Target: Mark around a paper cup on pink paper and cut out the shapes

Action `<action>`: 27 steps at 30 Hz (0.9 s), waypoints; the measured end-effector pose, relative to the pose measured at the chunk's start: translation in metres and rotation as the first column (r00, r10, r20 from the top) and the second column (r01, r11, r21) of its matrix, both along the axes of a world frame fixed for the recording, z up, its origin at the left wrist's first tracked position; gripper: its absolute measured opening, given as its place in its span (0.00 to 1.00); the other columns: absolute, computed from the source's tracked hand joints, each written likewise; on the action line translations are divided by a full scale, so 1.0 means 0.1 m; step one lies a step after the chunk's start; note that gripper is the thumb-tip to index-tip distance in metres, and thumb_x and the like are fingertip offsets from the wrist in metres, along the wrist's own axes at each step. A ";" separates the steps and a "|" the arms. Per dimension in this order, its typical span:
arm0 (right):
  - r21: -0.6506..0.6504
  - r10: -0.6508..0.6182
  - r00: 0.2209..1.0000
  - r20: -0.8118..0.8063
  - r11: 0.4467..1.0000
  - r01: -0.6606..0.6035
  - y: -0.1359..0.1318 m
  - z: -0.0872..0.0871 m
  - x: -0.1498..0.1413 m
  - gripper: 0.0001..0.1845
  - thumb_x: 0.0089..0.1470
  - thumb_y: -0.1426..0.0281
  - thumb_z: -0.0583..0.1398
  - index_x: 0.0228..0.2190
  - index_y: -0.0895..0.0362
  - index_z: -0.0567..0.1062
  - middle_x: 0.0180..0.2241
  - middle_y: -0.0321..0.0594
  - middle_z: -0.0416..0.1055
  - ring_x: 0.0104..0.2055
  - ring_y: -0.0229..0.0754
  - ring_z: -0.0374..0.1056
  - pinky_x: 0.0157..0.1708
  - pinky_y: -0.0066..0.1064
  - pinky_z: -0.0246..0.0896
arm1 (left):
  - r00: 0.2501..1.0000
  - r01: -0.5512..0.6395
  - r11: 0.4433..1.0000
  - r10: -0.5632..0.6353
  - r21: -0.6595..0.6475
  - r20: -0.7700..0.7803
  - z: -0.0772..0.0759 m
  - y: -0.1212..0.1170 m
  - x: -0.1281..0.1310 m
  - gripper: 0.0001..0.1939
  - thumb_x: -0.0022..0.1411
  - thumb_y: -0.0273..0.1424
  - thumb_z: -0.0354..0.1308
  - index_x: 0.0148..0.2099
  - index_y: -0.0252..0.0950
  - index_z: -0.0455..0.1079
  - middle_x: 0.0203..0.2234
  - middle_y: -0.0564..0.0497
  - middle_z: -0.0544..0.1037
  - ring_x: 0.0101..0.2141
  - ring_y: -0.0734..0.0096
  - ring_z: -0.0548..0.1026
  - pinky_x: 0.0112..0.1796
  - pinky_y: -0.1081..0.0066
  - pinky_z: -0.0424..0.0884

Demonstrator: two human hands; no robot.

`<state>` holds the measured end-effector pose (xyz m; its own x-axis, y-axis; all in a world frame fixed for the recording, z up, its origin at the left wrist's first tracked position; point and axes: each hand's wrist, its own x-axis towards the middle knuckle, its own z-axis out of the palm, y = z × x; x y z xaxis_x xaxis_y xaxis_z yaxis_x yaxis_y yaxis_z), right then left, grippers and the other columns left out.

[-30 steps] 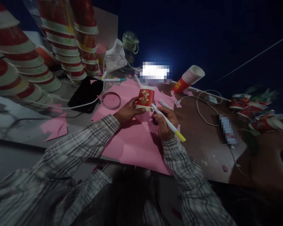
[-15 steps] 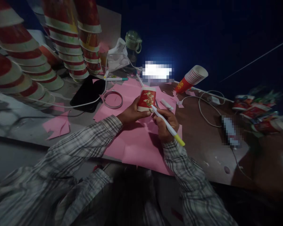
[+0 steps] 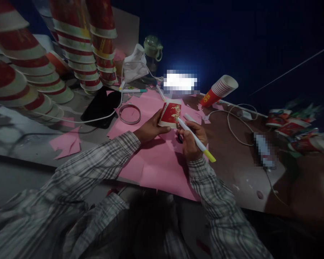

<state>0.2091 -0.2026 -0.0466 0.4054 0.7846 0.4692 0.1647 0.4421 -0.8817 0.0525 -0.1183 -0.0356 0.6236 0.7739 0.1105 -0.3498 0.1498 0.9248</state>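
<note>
My left hand (image 3: pixel 152 128) is closed around a red and white paper cup (image 3: pixel 170 112) with a gold design, its thumb along the lower edge. The cup is held above pink paper sheets (image 3: pixel 162 172). In my right hand (image 3: pixel 193 139) is a white marker pen (image 3: pixel 196 138) with a yellow end. The pen's upper tip reaches the cup's right side, at the gold design; whether it touches cannot be made out. A dark ring-like thing shows by my right fingers. Behind that hand lies a white pen cap (image 3: pixel 189 118), partly covered.
Tall stacks of paper cups (image 3: pixel 75 54) stand at the left, near a black phone (image 3: pixel 101 108) and a tape ring (image 3: pixel 130 114). A smaller cup stack (image 3: pixel 218 90) leans at the back right. White cables (image 3: pixel 232 133) cross the table. Decorated cups (image 3: pixel 294 126) lie far right.
The cup has turned in my left hand, so its gold design sits further right. My right hand and the marker pen have shifted slightly right and up.
</note>
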 end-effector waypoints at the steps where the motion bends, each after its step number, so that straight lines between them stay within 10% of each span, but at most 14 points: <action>1: 0.011 -0.002 1.000 -0.007 1.000 0.002 -0.01 0.01 0.00 0.19 0.57 0.54 0.66 0.45 0.51 0.79 0.31 0.37 0.79 0.33 0.43 0.77 0.37 0.39 0.78 | 1.000 0.003 1.000 -0.003 -0.010 -0.001 -0.01 0.01 0.00 0.42 0.47 0.35 0.77 0.64 0.41 0.67 0.56 0.43 0.77 0.57 0.51 0.74 0.59 0.53 0.68; 27: 0.026 -0.067 0.992 0.103 0.998 0.065 0.01 -0.01 0.01 0.14 0.59 0.57 0.65 0.43 0.52 0.80 0.33 0.37 0.80 0.34 0.41 0.78 0.36 0.36 0.77 | 0.995 -0.035 0.999 0.031 -0.041 -0.091 -0.05 0.00 -0.03 0.43 0.46 0.34 0.79 0.61 0.39 0.64 0.52 0.44 0.77 0.50 0.57 0.76 0.56 0.50 0.70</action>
